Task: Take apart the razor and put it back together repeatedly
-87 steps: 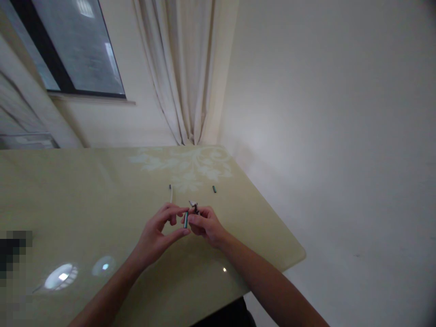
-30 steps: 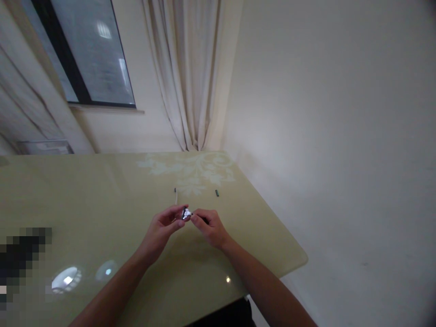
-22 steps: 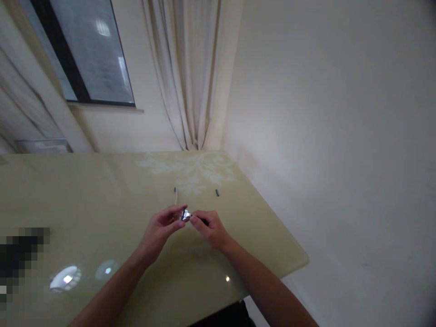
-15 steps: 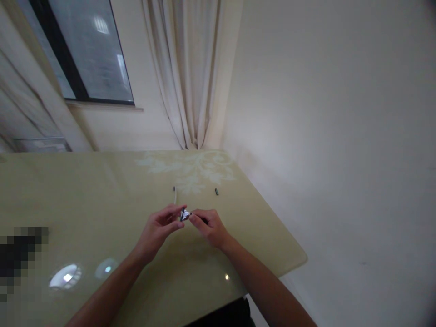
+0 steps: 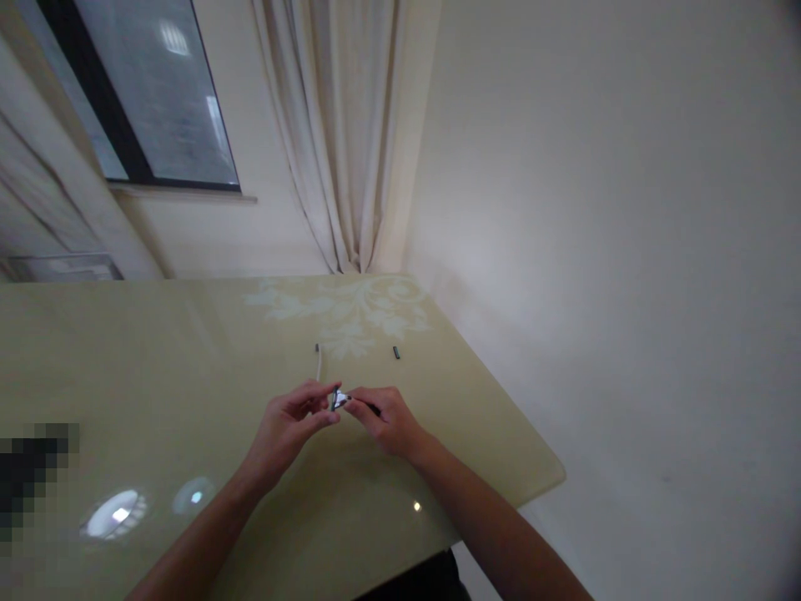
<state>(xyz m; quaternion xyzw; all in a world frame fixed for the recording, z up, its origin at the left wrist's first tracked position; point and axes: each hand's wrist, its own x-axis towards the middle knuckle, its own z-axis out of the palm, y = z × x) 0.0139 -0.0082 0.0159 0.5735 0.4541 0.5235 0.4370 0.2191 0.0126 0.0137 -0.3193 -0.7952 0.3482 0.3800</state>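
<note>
Between thumb and fingers, my left hand [image 5: 294, 421] holds a small silver, dark-edged piece [image 5: 339, 399] above the table. My right hand [image 5: 388, 419] is closed on a thin dark tool [image 5: 374, 409], whose tip meets the right side of the silver piece. What the tool is exactly is too small to tell. Just beyond my left fingers, a thin white strip [image 5: 319, 364] with a dark end lies on the table. A small dark piece [image 5: 396, 352] rests farther back, to the right of the strip.
The glossy pale-green table [image 5: 156, 367] has its right edge beside a plain wall [image 5: 594, 250]. Curtains [image 5: 350, 125] and a window [image 5: 163, 92] stand behind it. A pixelated dark object [image 5: 31, 467] is at the left. Something black shows below the front edge.
The view has shifted slightly. Both hands keep their holds, with the silver piece and the dark tool still together and hardly moved.
</note>
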